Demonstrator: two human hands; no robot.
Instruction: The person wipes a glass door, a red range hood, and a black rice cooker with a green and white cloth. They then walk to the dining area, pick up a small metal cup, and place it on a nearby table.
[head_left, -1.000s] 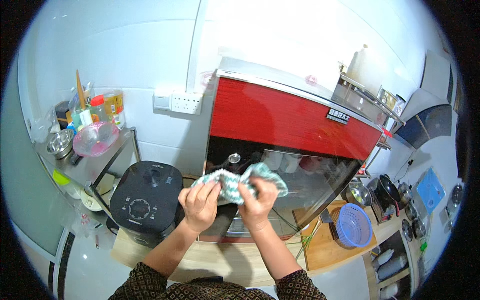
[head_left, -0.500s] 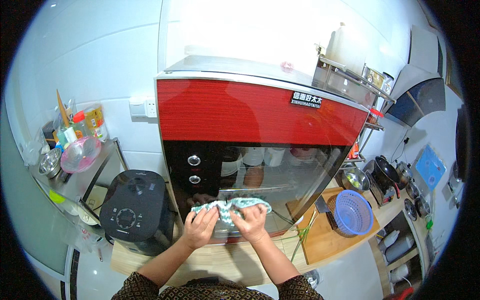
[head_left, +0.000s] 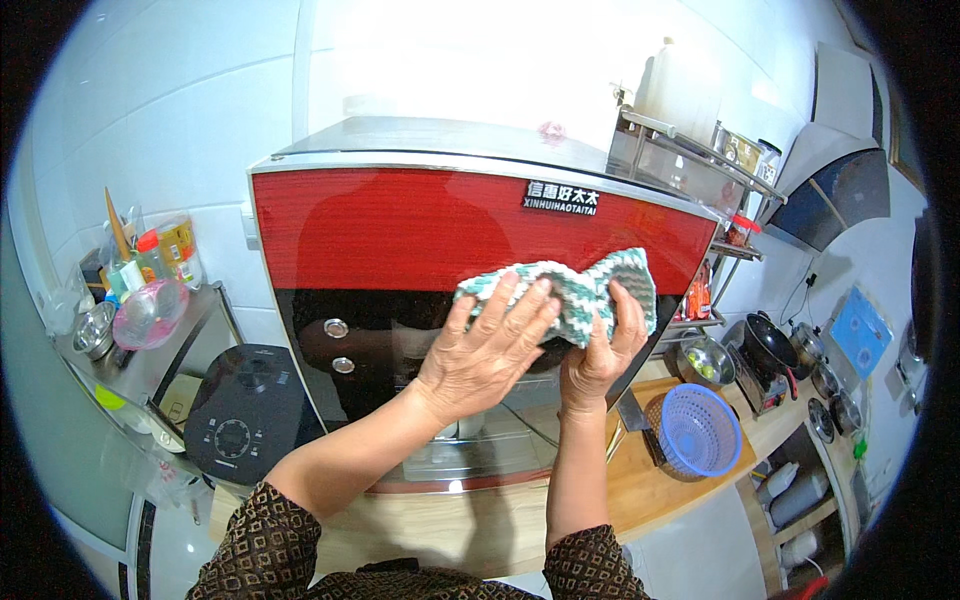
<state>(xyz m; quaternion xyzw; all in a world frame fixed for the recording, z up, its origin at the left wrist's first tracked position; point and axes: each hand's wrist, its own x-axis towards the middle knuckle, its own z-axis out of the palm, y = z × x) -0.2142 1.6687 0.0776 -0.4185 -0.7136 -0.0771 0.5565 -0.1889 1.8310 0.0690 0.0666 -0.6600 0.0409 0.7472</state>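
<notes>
While both hands are up at the front of the red-and-black cabinet (head_left: 390,235), the green-and-white cloth (head_left: 580,303) lies between them, toward the cabinet's right side, across the border of red panel and dark glass; the right hand (head_left: 597,362) has it pinched between thumb and fingers; the left hand (head_left: 480,355) lies over its left part with fingers spread, and I cannot tell whether that hand grips or merely presses; whether the cloth touches the cabinet is also unclear. Such loose, spread fingers could let the left end slip or bunch if pulled sideways; a sweep to the left might knock the two round buttons (head_left: 336,328); should the right elbow swing outward and low, it could catch the blue basket (head_left: 735,455) on the chopping board (head_left: 640,505), or the flat blade (head_left: 631,413) just left of it.
</notes>
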